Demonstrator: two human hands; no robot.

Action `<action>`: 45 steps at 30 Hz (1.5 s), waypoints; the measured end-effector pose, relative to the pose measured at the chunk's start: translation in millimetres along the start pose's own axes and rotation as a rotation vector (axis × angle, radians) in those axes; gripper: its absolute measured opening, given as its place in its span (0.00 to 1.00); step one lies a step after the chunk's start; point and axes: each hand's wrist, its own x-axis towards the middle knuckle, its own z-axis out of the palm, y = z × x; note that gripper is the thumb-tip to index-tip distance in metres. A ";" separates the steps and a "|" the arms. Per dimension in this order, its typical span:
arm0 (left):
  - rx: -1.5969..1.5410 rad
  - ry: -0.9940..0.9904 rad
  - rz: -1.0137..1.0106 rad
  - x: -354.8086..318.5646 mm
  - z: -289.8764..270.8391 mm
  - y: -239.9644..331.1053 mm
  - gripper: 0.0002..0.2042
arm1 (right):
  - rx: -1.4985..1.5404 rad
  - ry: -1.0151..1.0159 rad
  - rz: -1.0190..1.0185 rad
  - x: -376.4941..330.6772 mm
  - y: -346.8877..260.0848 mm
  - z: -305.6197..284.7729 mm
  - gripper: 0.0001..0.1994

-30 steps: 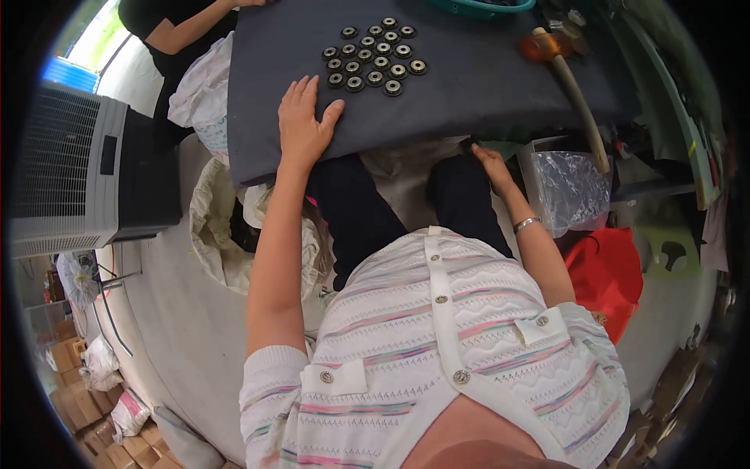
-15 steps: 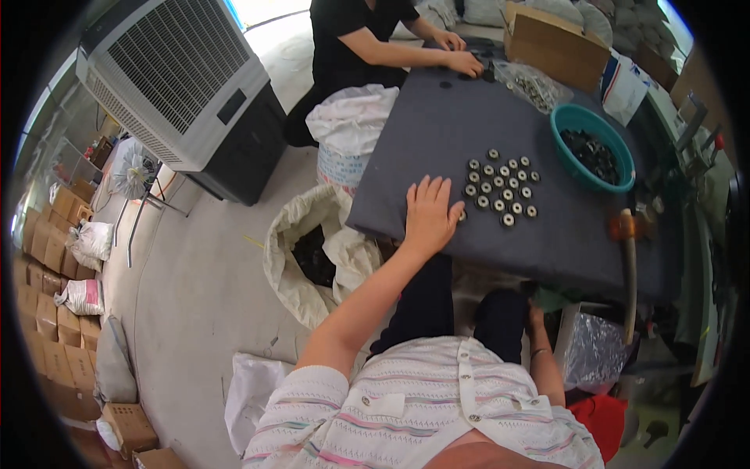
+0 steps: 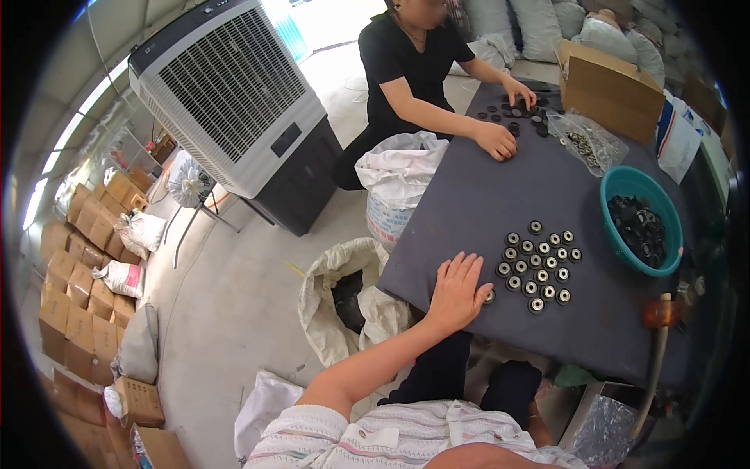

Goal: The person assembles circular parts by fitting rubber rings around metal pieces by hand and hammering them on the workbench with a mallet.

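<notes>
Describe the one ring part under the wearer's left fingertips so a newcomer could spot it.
Start at the dark grey table, then find the left hand flat near its front edge. The ring part sits at that hand's fingertips, apart from the neat cluster of rings beside the teal bowl.

A: Daylight is strong; it pours in from the top, where the floor [image 3: 328, 55] behind the air cooler [image 3: 234, 94] washes out to white glare.

B: And the dark tabletop [image 3: 469, 211]?

A: Evenly lit, with soft, faint shadows. The centre is sharp.

B: The edges?

A: Fisheye bending curves the stacked boxes [image 3: 78, 281], detail smears slightly there, and a black ring closes the frame.
</notes>
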 end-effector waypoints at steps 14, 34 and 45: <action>0.011 -0.042 -0.052 5.6 -1.9 -1.3 0.23 | 0.016 -0.386 0.168 -45.1 -15.4 1.2 0.09; 0.029 -0.053 -0.032 -0.9 0.3 -0.4 0.22 | -0.015 -0.519 0.277 -42.5 6.3 -5.1 0.09; 0.022 -0.038 -0.040 1.7 -0.4 -2.0 0.22 | -0.150 -0.410 0.410 -86.2 10.5 -106.7 0.10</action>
